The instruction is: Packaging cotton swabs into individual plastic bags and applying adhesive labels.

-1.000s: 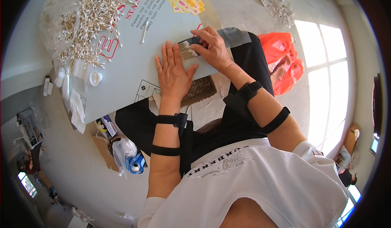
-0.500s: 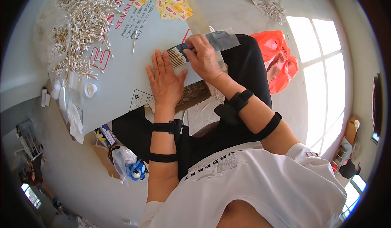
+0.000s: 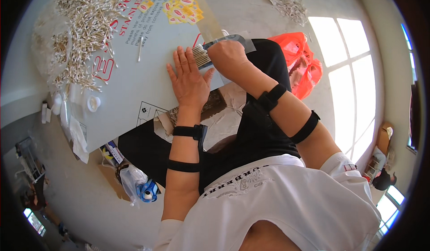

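Observation:
A row of cotton swabs (image 3: 201,56) lies side by side on the board's right edge, partly on a see-through plastic bag (image 3: 245,43). My left hand (image 3: 191,83) rests flat beside the row, fingers stretched out, with its fingertips near the swabs' left ends. Over the row's right end, my right hand (image 3: 228,58) is curled closed on the bag, its fingertips hidden beneath the hand. The bag's far end sticks out past my knuckles toward my right thigh. One loose swab (image 3: 140,49) lies farther left on the board.
A big heap of cotton swabs (image 3: 80,31) covers the far left of the grey board (image 3: 130,85). Yellow-and-white labels (image 3: 183,9) lie at the back. An open cardboard box (image 3: 214,105) sits below the near edge. A red plastic bag (image 3: 309,67) stands on the floor at right.
My right hand has turned over and curled closed above the swabs' right end, where its fingers showed before. My left hand stays flat beside the row. The whole view has shifted slightly.

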### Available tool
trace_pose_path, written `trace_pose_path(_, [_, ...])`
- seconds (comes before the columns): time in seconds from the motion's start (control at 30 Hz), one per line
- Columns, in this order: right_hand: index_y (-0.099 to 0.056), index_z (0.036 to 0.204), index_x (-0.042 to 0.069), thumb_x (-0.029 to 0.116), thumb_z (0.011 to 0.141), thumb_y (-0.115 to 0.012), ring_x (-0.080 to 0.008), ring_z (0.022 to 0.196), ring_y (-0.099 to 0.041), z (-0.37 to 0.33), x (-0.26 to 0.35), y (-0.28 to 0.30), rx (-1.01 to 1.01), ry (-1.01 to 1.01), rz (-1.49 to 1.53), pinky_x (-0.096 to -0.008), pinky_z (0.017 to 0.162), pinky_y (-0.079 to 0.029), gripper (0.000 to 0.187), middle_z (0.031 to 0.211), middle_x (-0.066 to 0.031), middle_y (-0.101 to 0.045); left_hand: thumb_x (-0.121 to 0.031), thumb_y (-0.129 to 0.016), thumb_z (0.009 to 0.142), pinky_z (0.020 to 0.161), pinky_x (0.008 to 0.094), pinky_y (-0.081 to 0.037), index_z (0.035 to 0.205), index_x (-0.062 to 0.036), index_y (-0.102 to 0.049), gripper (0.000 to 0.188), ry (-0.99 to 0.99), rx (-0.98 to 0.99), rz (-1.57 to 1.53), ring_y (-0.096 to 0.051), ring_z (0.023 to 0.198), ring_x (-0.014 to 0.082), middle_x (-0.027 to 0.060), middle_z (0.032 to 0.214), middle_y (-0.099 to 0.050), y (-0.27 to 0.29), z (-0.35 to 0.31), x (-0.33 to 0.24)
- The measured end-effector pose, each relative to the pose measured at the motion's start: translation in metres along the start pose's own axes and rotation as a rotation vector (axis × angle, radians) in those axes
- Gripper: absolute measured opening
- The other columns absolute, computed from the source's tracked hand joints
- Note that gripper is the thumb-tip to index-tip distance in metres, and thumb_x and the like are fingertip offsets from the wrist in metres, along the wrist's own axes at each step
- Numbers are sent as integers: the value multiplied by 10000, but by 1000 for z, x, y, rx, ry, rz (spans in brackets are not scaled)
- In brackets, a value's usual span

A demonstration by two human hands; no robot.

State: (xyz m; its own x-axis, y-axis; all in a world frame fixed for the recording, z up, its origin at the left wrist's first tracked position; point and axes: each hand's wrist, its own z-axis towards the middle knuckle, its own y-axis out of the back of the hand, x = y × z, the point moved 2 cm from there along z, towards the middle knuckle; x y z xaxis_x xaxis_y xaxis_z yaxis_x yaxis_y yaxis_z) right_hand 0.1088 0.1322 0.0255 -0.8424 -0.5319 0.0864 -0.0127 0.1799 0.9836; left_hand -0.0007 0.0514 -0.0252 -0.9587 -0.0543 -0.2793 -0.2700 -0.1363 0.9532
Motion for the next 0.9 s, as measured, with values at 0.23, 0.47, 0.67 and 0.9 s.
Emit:
trace_pose_path(0.23, [-698,728,57,194,704,-673,-321,764,-683,19,-14,-7,5,-148,108,-390,648,-537,141,690,-147,-665,-529,-533,894,1155,544,-93,1475,7,-243,842,-18,-7,31,-176,1453,317,206,1544,-231,-2,2,-4])
trace_pose_path(0.47, [-655,659,53,221,648,-654,-330,674,-629,16,-45,-21,-57,-238,490,-414,598,-491,169,665,-154,-629,-506,-499,919,1161,527,-74,1490,-7,-215,810,-7,5,-38,-143,1462,310,193,1556,-211,-6,6,-14])
trace_pose_path(0.67, [-626,631,37,209,649,-642,-317,626,-615,17,-49,-21,-38,-194,566,-410,579,-478,174,621,-158,-596,-503,-511,910,1165,517,-60,1495,-19,-215,816,-37,26,-46,-131,1467,298,185,1562,-196,-8,6,-23])
trace_pose_path(0.9, [-630,640,41,214,656,-640,-334,640,-614,16,-47,-23,-91,-128,513,-419,591,-482,174,633,-157,-604,-517,-524,896,1164,511,-71,1489,-27,-236,821,-52,37,-60,-134,1466,296,180,1558,-210,-11,9,-30])
